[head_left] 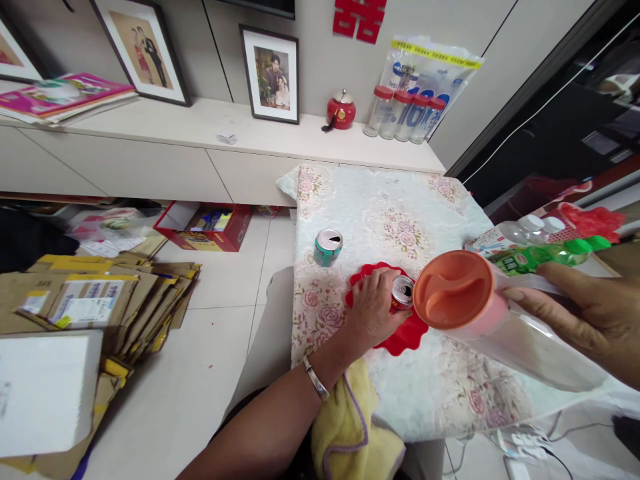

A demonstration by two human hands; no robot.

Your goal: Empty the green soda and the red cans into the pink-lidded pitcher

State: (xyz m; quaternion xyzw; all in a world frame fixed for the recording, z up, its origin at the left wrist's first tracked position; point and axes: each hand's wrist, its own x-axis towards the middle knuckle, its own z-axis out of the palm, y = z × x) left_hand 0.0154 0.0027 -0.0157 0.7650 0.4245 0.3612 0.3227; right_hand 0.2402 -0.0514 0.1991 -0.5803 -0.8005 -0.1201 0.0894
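My left hand (373, 303) is wrapped round a red drink can (401, 293), which stands with its opened top up over a red scalloped tray (407, 341). In my right hand (585, 320) is a clear plastic pitcher (540, 353) with an orange lid (453, 290). The pitcher is tilted, its lid end beside the can's top; whether they touch I cannot tell. No stream of liquid shows. A green can (329, 247) with an open top stands apart on the flowered tablecloth (360, 200). A yellow towel (350, 420) hangs below my left forearm.
Several bottles (530, 230) stand at the table's right edge. Behind, a white cabinet (310, 143) bears picture frames (270, 75), a red pot (341, 111) and red-lidded jars (403, 117). Flattened cardboard (145, 300), a white box (45, 393) and a red box (220, 237) lie left.
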